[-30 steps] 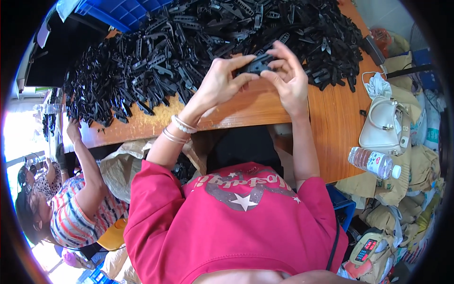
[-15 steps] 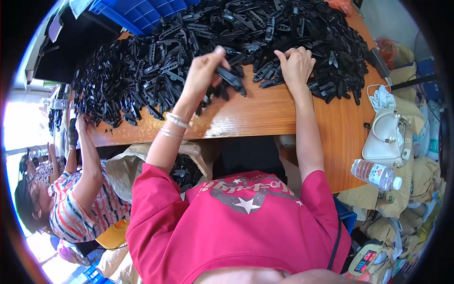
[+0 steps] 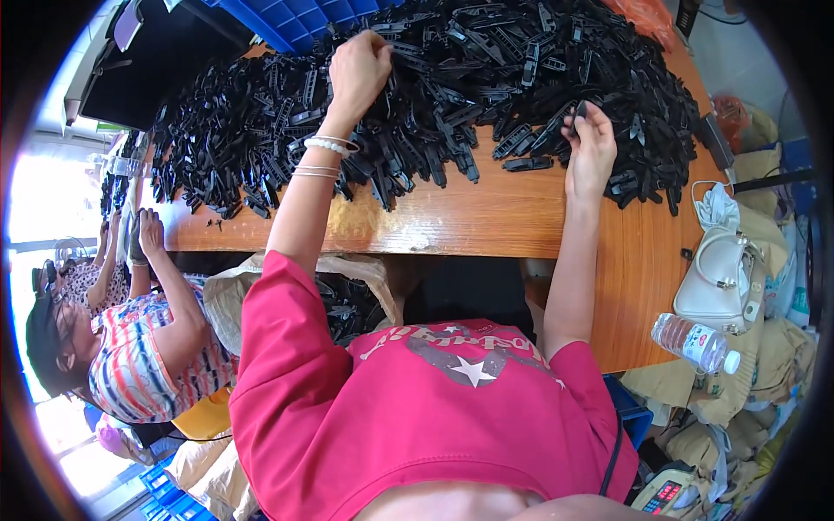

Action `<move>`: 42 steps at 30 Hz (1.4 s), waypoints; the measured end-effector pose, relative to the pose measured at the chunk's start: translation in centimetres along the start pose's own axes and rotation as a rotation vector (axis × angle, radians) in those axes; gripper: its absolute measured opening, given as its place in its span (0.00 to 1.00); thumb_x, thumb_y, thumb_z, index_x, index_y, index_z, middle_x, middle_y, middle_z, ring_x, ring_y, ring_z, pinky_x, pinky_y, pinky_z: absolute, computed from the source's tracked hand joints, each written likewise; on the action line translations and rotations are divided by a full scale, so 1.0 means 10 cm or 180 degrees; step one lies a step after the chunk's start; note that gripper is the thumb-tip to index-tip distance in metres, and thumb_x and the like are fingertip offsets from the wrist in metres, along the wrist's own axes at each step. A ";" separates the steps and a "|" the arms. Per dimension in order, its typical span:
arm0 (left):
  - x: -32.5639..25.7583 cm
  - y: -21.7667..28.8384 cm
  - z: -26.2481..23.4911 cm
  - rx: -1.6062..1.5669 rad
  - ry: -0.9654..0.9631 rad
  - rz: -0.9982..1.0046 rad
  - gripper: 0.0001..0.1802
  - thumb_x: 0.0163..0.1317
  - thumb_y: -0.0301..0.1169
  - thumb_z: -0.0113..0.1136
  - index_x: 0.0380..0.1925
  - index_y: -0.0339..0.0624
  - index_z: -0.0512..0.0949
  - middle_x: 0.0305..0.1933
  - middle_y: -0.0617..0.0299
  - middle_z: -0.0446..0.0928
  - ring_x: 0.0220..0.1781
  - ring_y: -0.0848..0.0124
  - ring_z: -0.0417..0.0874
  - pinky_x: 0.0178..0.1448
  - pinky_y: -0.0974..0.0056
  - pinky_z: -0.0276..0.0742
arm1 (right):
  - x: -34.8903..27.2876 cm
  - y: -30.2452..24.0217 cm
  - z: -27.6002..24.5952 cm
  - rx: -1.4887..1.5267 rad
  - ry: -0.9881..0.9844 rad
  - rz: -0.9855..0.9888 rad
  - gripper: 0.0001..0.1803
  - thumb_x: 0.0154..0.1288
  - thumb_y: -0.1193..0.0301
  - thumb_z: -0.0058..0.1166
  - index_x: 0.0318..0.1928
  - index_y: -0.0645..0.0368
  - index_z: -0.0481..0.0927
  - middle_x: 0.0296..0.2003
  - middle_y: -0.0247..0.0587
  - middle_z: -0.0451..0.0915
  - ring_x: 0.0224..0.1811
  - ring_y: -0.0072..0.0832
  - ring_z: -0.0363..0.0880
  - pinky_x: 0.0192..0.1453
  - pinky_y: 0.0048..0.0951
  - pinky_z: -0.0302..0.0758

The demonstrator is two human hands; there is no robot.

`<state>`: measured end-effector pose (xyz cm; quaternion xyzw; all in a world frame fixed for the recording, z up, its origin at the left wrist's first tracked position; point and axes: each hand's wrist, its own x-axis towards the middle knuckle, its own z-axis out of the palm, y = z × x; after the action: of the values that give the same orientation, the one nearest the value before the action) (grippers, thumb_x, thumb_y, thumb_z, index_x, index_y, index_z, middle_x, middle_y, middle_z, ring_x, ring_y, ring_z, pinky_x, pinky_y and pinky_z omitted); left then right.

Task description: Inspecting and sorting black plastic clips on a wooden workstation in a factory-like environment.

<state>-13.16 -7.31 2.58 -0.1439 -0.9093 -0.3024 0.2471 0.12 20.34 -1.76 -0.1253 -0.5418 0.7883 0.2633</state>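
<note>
A wide heap of black plastic parts (image 3: 434, 130), long and ribbed like small clips, covers the back of the wooden table. Over the middle of it my left hand (image 3: 359, 76) is closed, its fingers curled down; what they hold, if anything, is hidden. Bracelets circle that wrist. At the heap's right side my right hand (image 3: 592, 152) is turned partly palm-up. Between its thumb and fingers it pinches a black plastic part (image 3: 581, 110), of which only the tip shows. One loose black part (image 3: 527, 163) lies on the wood left of this hand.
A blue crate (image 3: 295, 26) stands behind the heap. On the right are a white handbag (image 3: 712, 286) and a plastic bottle (image 3: 695, 341). An open sack (image 3: 347, 300) with black parts sits below the table edge. At left, a co-worker in a striped top (image 3: 148, 356) works at the table.
My left hand has moved forward over the heap, and the black part it held no longer shows. My right hand has lifted off the parts and turned, now pinching one.
</note>
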 end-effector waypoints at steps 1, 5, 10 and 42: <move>0.01 -0.02 -0.01 0.0078 0.0217 0.0101 0.08 0.53 0.31 0.58 0.29 0.38 0.79 0.28 0.50 0.80 0.33 0.54 0.81 0.41 0.57 0.76 | -0.05 -0.01 -0.05 0.0044 -0.0076 0.0146 0.14 0.63 0.82 0.45 0.50 0.68 0.71 0.41 0.42 0.76 0.40 0.23 0.76 0.44 0.21 0.74; 0.07 -0.12 -0.17 -0.0303 0.0404 0.0069 0.08 0.54 0.30 0.56 0.31 0.38 0.79 0.28 0.51 0.80 0.33 0.57 0.82 0.41 0.60 0.76 | -0.26 -0.06 -0.18 0.0252 -0.0333 0.0396 0.17 0.64 0.81 0.45 0.54 0.71 0.71 0.44 0.46 0.76 0.42 0.24 0.76 0.47 0.20 0.73; -0.05 -0.11 -0.20 0.0561 -0.0743 -0.0135 0.18 0.52 0.45 0.61 0.24 0.39 0.82 0.23 0.49 0.79 0.30 0.54 0.81 0.38 0.56 0.77 | -0.47 -0.09 -0.10 0.0087 -0.0482 0.0532 0.16 0.65 0.76 0.49 0.50 0.73 0.72 0.32 0.50 0.81 0.33 0.31 0.82 0.38 0.22 0.79; -1.12 1.17 -0.44 -0.2071 -0.1903 -0.0399 0.21 0.55 0.27 0.63 0.50 0.34 0.74 0.22 0.66 0.77 0.21 0.85 0.73 0.23 0.79 0.67 | -0.84 -0.39 0.36 -0.1154 -0.1319 -0.1459 0.12 0.53 0.86 0.57 0.39 0.63 0.82 0.37 0.37 0.77 0.32 0.20 0.78 0.37 0.18 0.79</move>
<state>2.65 -2.23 5.22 -0.2399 -0.8052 -0.5323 -0.1036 6.46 13.91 2.48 0.1173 -0.7289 0.6084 0.2912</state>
